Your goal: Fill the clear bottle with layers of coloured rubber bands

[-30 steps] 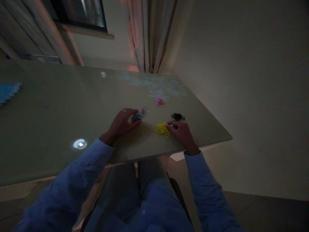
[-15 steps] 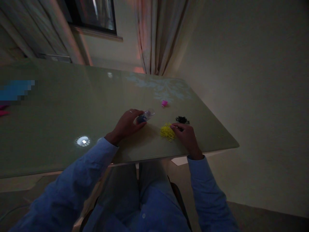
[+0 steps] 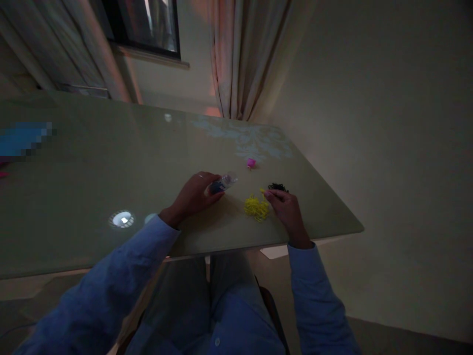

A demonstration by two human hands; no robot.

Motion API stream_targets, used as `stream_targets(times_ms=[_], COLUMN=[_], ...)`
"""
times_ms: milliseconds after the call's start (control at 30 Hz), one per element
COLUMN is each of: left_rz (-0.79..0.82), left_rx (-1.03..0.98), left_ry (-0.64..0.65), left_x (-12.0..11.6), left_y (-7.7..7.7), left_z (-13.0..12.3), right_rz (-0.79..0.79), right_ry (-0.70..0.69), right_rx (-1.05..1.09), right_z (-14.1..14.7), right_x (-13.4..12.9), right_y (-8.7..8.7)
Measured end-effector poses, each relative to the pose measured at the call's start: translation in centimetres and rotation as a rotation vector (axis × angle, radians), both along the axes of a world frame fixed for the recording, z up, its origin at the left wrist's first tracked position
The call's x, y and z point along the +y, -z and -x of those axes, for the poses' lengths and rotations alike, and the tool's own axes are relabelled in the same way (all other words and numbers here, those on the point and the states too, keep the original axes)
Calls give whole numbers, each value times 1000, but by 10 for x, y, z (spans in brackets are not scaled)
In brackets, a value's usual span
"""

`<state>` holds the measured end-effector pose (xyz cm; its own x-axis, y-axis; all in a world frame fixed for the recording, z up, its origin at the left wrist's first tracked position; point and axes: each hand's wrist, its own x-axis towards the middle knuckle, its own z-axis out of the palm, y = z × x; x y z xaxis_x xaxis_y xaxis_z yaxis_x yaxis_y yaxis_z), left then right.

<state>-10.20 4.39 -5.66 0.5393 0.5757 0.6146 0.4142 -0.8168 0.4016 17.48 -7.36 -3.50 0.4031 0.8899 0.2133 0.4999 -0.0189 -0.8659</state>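
Note:
A clear bottle with a dark blue label (image 3: 218, 186) lies tilted in my left hand (image 3: 194, 195), its open-looking clear end toward the right. My right hand (image 3: 286, 207) pinches a small yellow piece (image 3: 262, 191) between thumb and fingertips, just above the right edge of a yellow pile of small strands (image 3: 255, 208). Behind my right fingers lies a pile of small black pieces (image 3: 278, 187), partly hidden by them. A small pink object (image 3: 251, 162) rests on the table beyond the yellow pile.
The glossy table (image 3: 111, 158) has its right corner near the wall. A blurred blue item (image 3: 24, 138) and a pink item (image 3: 3, 174) lie at the far left. Curtains (image 3: 240, 64) and a window stand behind the table.
My right hand has lifted slightly off the yellow pile, and a yellow piece now shows at its fingertips. My left hand still holds the bottle. The view has shifted a little.

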Motion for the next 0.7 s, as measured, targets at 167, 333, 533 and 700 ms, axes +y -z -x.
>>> stream_targets(times_ms=[167, 333, 533, 700], left_rz=[11, -3, -31, -12], left_rx=[15, 22, 10, 44], left_ry=[3, 15, 51, 64], left_x=[0, -3, -4, -8], left_y=[0, -3, -3, -10], left_z=[0, 0, -2, -3], right_rz=[22, 27, -19, -43], right_ry=[18, 10, -20, -70], right_rx=[138, 417, 583, 663], right_z=[2, 11, 21, 35], right_x=[0, 1, 7, 12], right_y=[1, -6, -18, -29])
